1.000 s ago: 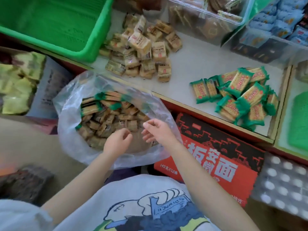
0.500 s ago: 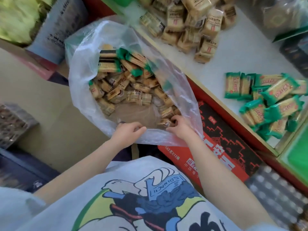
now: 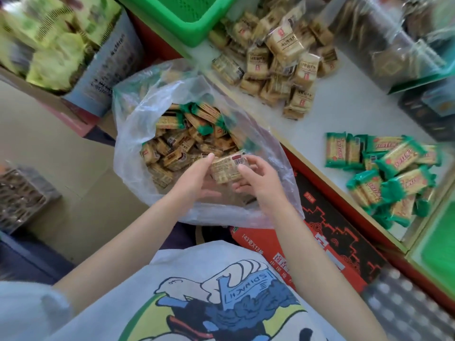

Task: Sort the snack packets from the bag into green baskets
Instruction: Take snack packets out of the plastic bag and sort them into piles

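A clear plastic bag (image 3: 133, 134) stands open in front of me, holding several beige and green-ended snack packets (image 3: 187, 141). Above its mouth I hold a small bunch of beige packets (image 3: 225, 168) between both hands. My left hand (image 3: 197, 178) presses its fingers against the bunch's left side. My right hand (image 3: 256, 175) curls its thumb and fingers round the right side. A green basket (image 3: 194, 25) sits at the top on the white counter (image 3: 344, 104).
On the counter lie a heap of beige packets (image 3: 278, 62) and a heap of green-wrapped packets (image 3: 391, 173). A red and black carton (image 3: 327, 239) stands below the counter edge. Another green basket (image 3: 438, 247) shows at the right edge. Clear bins of goods are at the top right.
Both hands have left the bag's near rim, reached inside and lifted a bunch of beige packets. The view has tilted up toward the counter.
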{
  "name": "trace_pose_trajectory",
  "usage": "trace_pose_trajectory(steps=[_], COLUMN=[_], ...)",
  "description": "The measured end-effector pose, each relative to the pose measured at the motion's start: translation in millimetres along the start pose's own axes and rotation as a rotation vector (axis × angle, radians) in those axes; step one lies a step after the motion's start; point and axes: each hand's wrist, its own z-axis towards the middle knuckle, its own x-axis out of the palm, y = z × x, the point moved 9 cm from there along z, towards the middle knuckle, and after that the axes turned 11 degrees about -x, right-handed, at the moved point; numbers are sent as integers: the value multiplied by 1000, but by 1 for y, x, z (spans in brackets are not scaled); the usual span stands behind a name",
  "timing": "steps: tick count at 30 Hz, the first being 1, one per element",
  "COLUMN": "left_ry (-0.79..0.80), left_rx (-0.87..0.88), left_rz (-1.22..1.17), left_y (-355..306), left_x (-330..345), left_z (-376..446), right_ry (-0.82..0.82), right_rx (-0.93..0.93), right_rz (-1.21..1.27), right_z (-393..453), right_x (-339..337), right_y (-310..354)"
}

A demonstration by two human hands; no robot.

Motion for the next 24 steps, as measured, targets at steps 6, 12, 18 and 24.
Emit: trace_pose_trajectory(steps=[6,12,18,24], left_ry=[150,270,108,-300], left_rx=[94,287,379,607], left_rz=[-62,-28,243,1507], left_y=[-75,-123,-150,-163], left_x=[37,68,92,96], left_z=[-29,-35,-14,38], right_ry=[78,-117,-134,-384], right_rx=[-144,-197,-49,6], right_rz=[178,120,26,133], right_z=[3,16,31,76], right_x=[-2,-40,-60,-103], right_y=[73,98,93,109])
